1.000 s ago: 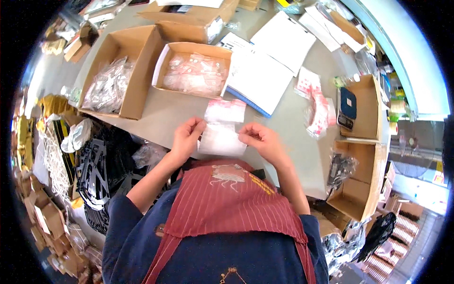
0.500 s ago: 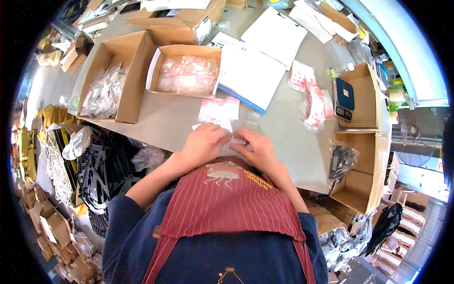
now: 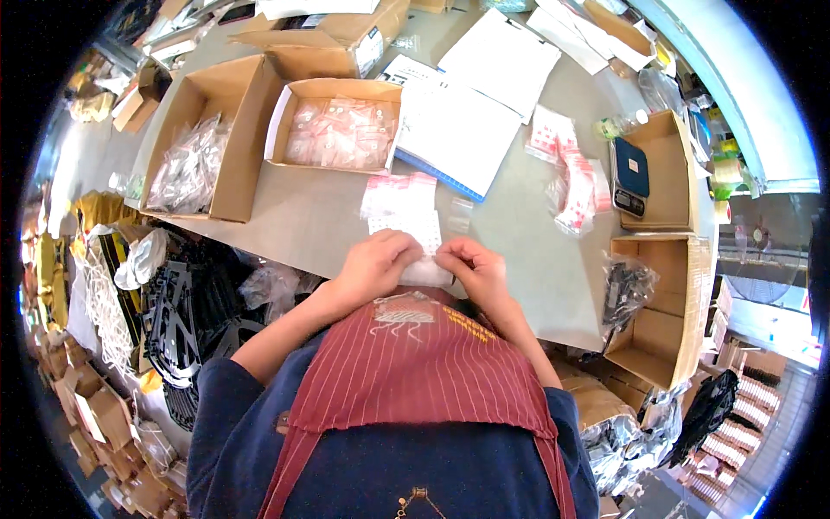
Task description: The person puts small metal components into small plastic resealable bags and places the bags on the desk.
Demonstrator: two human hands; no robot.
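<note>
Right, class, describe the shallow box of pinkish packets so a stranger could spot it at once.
On the grey table, beyond the left hand, sits a shallow open cardboard box. It lies between a deeper box and white papers. Unlike the deeper box's greyish packets, its plastic packets look pinkish.

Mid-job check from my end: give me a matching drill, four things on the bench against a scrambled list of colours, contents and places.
Things
1. bottle
2. shallow cardboard box
3. thin whitish piece
4. digital scale

Descriptions
A. at the fingers of the left hand and right hand
B. dark blue top
C. white cap
D. filled with clear, pinkish packets

Right pairs: 1-C, 2-D, 3-A, 4-B
</note>
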